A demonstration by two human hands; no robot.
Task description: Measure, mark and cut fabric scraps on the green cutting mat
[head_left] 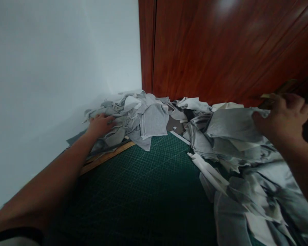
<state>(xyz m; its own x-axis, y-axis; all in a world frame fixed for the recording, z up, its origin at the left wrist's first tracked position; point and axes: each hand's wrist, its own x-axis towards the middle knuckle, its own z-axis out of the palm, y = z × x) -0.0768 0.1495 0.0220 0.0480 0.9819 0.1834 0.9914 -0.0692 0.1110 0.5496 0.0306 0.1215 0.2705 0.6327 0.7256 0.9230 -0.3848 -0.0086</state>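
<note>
My left hand (101,124) rests on a heap of crumpled grey cloth pieces (129,119) against the wall. Its fingers are a little apart and partly sunk among the folds. On the far right, my right hand (284,118) is raised over a second heap of grey and whitish fabric. Its thumb and fingers close on the edge of a flat grey cloth piece (233,123), which stretches out to the left. Between the two heaps lies a green cutting mat (154,171) with a fine grid.
A wooden ruler or strip (107,158) runs beneath the left heap. Near the mat's far edge lies a narrow white strip (179,137). Loose grey scraps (233,215) spread over the mat's right side. A white wall (66,51) and reddish-brown wooden panel (207,51) stand behind.
</note>
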